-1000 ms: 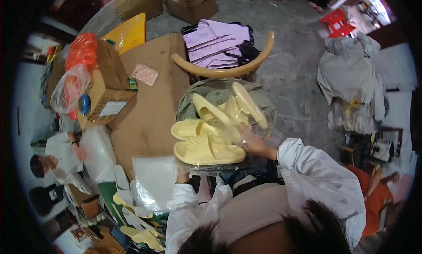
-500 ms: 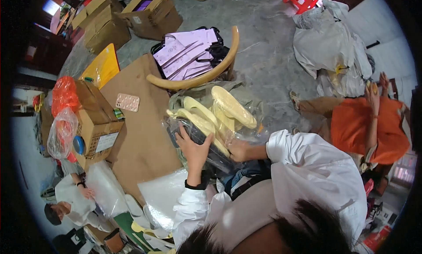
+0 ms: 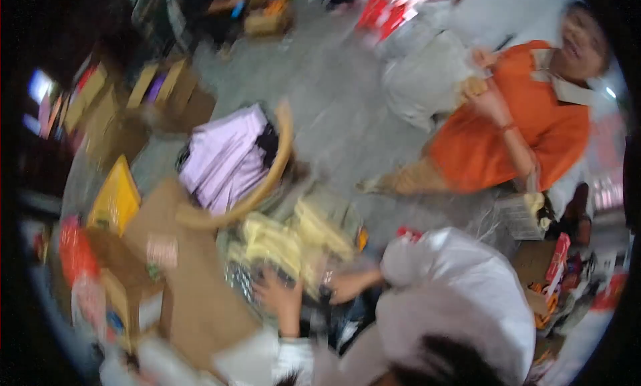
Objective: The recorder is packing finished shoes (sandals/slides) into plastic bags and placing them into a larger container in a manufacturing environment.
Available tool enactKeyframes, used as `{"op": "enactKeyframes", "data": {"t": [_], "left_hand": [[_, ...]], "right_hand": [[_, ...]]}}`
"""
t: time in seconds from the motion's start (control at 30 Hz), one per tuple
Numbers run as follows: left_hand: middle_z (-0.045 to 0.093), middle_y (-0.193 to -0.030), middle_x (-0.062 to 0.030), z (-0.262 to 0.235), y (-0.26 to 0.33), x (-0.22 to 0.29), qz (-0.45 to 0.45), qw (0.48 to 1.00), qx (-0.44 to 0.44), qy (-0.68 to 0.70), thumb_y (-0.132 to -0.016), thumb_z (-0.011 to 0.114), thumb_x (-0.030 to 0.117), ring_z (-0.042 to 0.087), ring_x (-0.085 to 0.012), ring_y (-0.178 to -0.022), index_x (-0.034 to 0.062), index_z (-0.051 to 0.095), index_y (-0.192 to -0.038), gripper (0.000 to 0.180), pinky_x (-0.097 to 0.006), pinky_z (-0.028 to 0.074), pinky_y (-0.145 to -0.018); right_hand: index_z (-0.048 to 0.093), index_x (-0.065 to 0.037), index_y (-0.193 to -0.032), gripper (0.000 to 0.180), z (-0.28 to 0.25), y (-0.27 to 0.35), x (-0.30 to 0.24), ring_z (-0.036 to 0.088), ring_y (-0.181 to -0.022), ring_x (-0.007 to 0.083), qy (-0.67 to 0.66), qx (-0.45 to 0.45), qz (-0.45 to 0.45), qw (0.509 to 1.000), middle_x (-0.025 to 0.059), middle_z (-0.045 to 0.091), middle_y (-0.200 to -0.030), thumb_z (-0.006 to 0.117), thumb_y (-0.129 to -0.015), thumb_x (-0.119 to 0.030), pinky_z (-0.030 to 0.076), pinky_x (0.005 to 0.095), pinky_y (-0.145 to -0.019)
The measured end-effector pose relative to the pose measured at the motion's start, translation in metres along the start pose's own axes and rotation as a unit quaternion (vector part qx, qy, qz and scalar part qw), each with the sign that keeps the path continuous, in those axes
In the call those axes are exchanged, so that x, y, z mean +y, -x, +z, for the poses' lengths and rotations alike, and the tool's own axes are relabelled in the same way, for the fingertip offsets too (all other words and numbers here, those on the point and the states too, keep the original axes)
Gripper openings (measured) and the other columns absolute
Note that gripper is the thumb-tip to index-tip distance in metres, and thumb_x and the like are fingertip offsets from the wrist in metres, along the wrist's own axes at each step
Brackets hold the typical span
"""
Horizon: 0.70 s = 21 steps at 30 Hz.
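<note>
Pale yellow, long rounded pieces (image 3: 277, 239) lie bunched in front of me, partly in clear plastic; motion blur hides their exact kind. Beneath their near side is a dark, shiny plastic-wrapped bundle (image 3: 242, 279). My left hand (image 3: 279, 296) rests against this bundle with fingers apart, on the near side of the yellow pieces. To its right, my right hand (image 3: 354, 286) has its fingers closed at the edge of the clear plastic bag around them. The fingertips of both hands are smeared.
A curved wooden chair rail (image 3: 267, 185) stands beyond, around a pile of lilac bags (image 3: 224, 159). Brown cardboard (image 3: 180, 286) with a phone (image 3: 162, 251) lies left, near a carton (image 3: 133, 299). A person in orange (image 3: 514, 125) stands right, before white sacks (image 3: 427, 79).
My view has swung right, shifting the chair and pile leftward. The orange-clad person now appears larger and nearer the middle. Both hands stay at the yellow pieces.
</note>
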<state>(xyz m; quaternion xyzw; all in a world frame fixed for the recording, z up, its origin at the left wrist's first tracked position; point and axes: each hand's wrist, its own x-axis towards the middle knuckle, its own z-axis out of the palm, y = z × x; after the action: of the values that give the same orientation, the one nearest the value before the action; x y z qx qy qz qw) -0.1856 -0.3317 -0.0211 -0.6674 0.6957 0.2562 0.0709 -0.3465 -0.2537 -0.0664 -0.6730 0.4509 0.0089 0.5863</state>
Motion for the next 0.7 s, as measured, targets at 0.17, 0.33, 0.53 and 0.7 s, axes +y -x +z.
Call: {"op": "enactKeyframes", "data": {"t": [0.17,0.33,0.53,0.7], "left_hand": [[0.025,-0.13,-0.0275,-0.021,0.038,0.021,-0.014,0.984,0.145,-0.104,-0.074,0.058,0.035,0.026,-0.0378,-0.121,0.0074,0.029,-0.131,0.07,-0.053,0.027,-0.091],[-0.002,-0.14,-0.0249,-0.003,0.015,0.02,0.059,0.988,0.075,-0.118,-0.059,0.068,0.057,0.01,-0.0509,-0.124,0.0381,0.015,-0.136,0.095,-0.068,0.021,-0.088],[0.006,-0.139,-0.0279,-0.005,0.006,0.049,0.049,0.987,0.061,-0.14,-0.06,0.071,0.043,0.01,-0.0537,-0.122,0.0336,0.026,-0.133,0.086,-0.071,0.014,-0.087],[0.009,-0.138,-0.0274,0.005,0.007,0.027,0.037,0.984,0.11,-0.136,-0.059,0.073,0.033,0.013,-0.0521,-0.122,0.0359,0.025,-0.133,0.088,-0.069,0.017,-0.088]], "right_hand": [[0.005,0.01,-0.132,0.095,0.06,-0.051,0.021,0.027,-0.122,0.0414,0.018,0.118,-0.16,0.98,0.0335,0.022,-0.131,0.064,-0.067,-0.029,0.025,0.0415,-0.101],[0.048,0.017,-0.096,0.066,0.052,-0.068,0.012,0.049,-0.097,0.0405,0.13,-0.039,-0.104,0.985,0.034,0.048,-0.102,0.062,-0.066,-0.04,0.035,0.0437,-0.091],[0.041,0.022,-0.103,0.074,0.022,-0.021,-0.005,0.055,-0.092,0.0369,0.12,0.036,0.01,0.992,0.0353,0.051,-0.096,0.06,-0.071,-0.042,0.043,0.0407,-0.082],[0.043,0.011,-0.112,0.066,-0.006,-0.013,-0.003,0.054,-0.097,0.0352,0.004,0.02,-0.102,0.995,0.033,0.052,-0.098,0.059,-0.075,-0.04,0.044,0.0391,-0.082]]}}
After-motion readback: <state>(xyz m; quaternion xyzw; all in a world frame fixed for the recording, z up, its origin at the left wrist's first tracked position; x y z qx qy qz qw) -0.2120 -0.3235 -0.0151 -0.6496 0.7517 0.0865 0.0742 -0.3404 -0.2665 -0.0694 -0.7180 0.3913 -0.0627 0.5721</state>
